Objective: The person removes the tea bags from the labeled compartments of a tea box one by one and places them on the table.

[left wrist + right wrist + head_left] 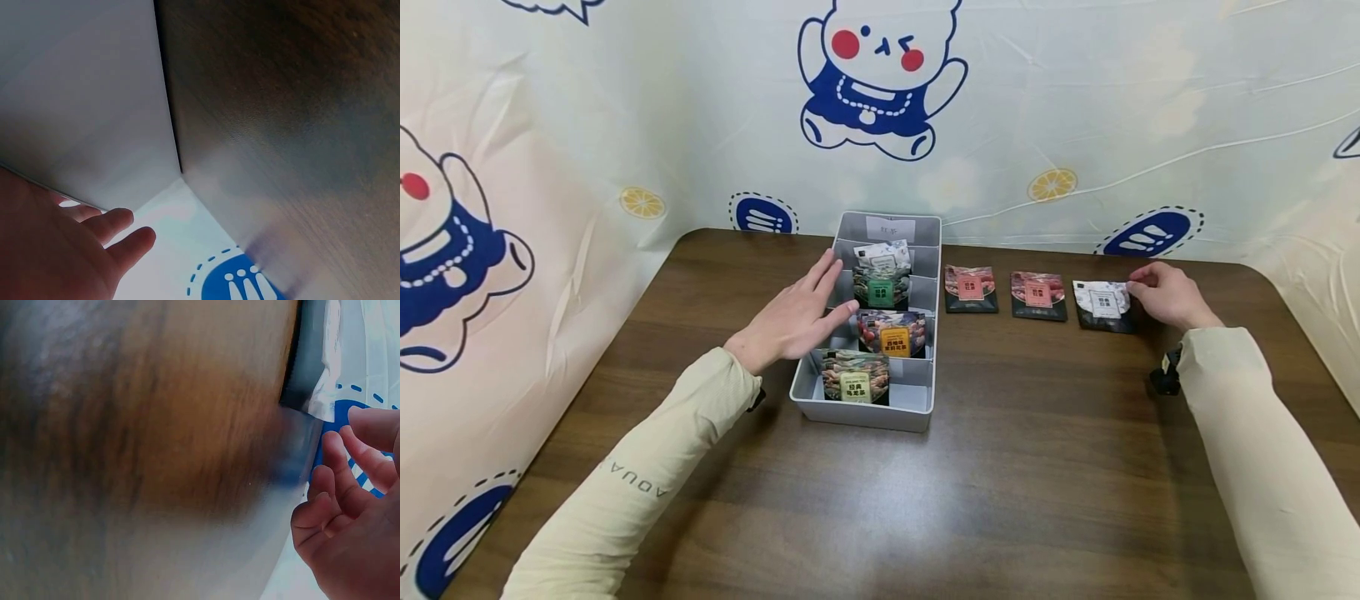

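My left hand rests on the left rim of a grey divided box, its fingers extended. In the left wrist view, the fingers lie along the rim above the box's outer wall. The box holds a white packet, a green-label tea packet, an orange-label packet and a yellow-green-label packet. My right hand is at the right edge of a white-and-black tea packet on the table. In the right wrist view, a small gap shows between its loosely bent fingers and the packet.
Two red-and-black tea packets lie in a row between the box and the white-and-black one. A paper label is on the box's back inner wall. Behind the brown wooden table hangs a printed cloth.
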{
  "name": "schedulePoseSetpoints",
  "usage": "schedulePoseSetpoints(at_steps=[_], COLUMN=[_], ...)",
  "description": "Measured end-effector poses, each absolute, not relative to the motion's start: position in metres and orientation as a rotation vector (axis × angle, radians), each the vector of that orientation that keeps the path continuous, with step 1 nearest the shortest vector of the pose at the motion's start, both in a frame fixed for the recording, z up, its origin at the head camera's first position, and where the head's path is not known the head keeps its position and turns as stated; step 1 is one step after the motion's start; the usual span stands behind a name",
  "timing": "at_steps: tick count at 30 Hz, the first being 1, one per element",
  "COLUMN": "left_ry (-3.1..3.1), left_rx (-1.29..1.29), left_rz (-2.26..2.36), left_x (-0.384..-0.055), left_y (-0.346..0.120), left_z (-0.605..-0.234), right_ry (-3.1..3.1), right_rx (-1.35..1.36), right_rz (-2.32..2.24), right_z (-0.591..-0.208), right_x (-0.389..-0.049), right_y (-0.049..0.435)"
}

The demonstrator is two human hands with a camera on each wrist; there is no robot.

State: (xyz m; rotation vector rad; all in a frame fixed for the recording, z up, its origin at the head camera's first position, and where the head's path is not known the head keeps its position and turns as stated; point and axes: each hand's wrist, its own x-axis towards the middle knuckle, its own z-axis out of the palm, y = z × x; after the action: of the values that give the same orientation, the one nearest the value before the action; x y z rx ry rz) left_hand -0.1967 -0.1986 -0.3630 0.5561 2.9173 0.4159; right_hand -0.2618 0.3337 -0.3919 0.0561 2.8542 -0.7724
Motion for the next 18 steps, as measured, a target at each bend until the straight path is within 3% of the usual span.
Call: schedulePoseSetpoints(at_steps=[18], left_ry=[2.920], left_rx=[0.554], left_rz=[0.412], left_x=[-0.1966], left_y=[-0.1986], left_z=[-0.3635], right_ry=[2.863], right_rx=[0.075], right_rz=[-0.783], right_z=[-0.3912], right_x=[-0.2592], right_y=[0.3334])
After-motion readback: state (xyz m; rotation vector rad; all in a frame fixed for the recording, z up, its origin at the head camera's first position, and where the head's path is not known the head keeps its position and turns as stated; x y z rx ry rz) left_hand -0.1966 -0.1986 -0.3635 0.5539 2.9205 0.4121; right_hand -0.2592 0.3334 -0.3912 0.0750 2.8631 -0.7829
